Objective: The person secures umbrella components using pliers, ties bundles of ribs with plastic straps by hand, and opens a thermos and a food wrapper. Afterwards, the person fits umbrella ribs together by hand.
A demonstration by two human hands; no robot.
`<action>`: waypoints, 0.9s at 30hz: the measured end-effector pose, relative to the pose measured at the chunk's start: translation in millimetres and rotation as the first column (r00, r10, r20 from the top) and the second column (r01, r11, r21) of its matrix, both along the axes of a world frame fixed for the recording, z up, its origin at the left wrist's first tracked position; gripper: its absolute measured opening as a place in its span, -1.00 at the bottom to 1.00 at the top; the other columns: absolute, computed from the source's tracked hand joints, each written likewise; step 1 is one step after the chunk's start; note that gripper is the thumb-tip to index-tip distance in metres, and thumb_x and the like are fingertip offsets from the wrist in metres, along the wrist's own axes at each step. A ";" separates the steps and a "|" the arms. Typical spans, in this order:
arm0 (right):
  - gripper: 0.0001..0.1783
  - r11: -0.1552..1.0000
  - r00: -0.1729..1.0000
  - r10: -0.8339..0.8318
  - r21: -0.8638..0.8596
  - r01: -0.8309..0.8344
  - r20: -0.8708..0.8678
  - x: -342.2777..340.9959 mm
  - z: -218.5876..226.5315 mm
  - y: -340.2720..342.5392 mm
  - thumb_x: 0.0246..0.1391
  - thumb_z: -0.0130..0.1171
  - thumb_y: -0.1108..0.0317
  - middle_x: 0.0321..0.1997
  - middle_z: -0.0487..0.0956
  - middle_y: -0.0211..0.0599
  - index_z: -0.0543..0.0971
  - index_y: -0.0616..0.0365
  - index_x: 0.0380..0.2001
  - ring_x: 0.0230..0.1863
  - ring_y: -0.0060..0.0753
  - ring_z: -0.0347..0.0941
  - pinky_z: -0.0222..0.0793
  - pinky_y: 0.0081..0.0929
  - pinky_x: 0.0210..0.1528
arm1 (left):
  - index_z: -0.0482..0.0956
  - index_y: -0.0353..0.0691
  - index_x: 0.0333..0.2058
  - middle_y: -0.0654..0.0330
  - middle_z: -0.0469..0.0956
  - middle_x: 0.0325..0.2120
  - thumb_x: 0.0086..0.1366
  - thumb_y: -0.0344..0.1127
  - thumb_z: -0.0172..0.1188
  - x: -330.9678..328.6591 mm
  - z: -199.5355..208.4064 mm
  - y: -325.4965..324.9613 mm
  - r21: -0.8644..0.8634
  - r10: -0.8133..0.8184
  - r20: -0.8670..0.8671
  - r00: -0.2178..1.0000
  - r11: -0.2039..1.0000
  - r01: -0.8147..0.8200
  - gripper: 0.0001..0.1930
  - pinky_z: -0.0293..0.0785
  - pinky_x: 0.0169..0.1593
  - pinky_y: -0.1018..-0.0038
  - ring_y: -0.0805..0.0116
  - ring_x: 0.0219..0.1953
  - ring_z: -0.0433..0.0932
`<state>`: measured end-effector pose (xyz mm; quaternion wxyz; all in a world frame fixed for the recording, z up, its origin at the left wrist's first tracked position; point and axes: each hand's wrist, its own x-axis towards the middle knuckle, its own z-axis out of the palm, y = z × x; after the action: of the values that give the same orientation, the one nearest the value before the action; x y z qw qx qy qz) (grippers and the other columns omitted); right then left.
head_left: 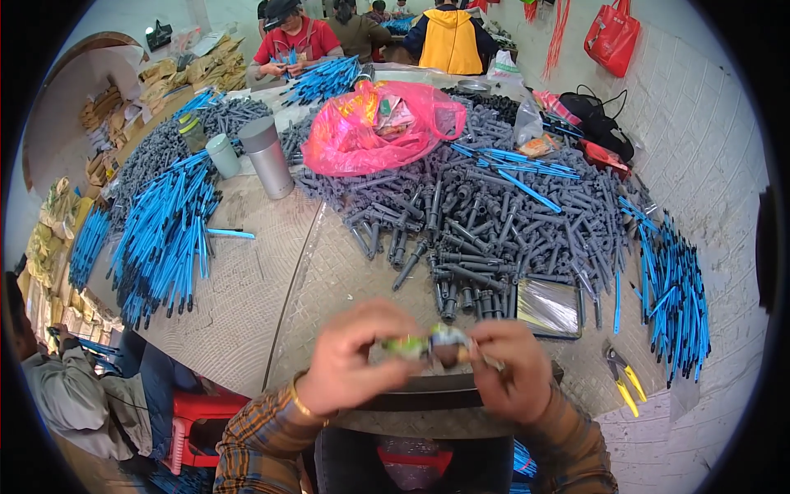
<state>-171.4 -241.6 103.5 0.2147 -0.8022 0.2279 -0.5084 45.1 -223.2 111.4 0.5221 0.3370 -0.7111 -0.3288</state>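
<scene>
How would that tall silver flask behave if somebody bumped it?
The silver flask looks rigid, given its metallic-looking wall. Being tall and narrow, it might tip if pushed near the top. Its rounded sides suggest it could roll once down.

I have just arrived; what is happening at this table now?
The left hand and right hand hold what looks like a small shiny packet at the table's near edge; blur hides whether it is open. Ahead lie heaped grey plastic parts, with blue sticks to both sides. Yellow-handled pliers lie untouched at the right.
</scene>
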 end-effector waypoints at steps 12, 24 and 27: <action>-0.84 0.861 0.861 0.494 -0.205 -0.465 0.123 -4.4 21.3 22.5 -0.23 0.16 0.60 -0.26 0.50 0.04 0.46 0.36 -0.47 -0.36 0.00 0.52 0.52 -0.18 -0.36 | 0.61 -0.31 -0.36 0.12 0.54 -0.47 0.06 -0.47 0.23 -6.2 20.7 14.6 -0.362 -0.483 -0.137 0.865 0.837 0.410 -0.87 0.35 -0.56 0.52 0.32 -0.57 0.50; -0.83 0.841 0.848 0.516 -0.264 -0.473 0.122 -1.3 19.7 19.7 -0.28 0.21 0.61 -0.28 0.50 -0.03 0.41 0.30 -0.56 -0.39 -0.07 0.52 0.54 -0.21 -0.40 | 0.65 -0.33 -0.43 0.10 0.55 -0.48 0.06 -0.47 0.24 -9.5 18.5 13.5 -0.257 -0.529 -0.232 0.817 0.843 0.473 -0.91 0.35 -0.57 0.53 0.33 -0.59 0.49; -0.82 0.848 0.855 0.498 -0.287 -0.445 0.145 -0.9 20.4 22.2 -0.28 0.23 0.59 -0.30 0.51 -0.07 0.41 0.26 -0.57 -0.41 -0.13 0.53 0.55 -0.23 -0.38 | 0.65 -0.34 -0.42 0.10 0.56 -0.48 0.08 -0.45 0.23 -11.0 18.8 8.3 -0.304 -0.607 -0.233 0.760 0.787 0.536 -0.90 0.34 -0.57 0.52 0.33 -0.60 0.48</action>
<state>-172.3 -219.4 123.9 0.2568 -0.7941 -0.0656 -0.5470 34.1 -214.9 130.2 0.5370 -0.0147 -0.7179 -0.4427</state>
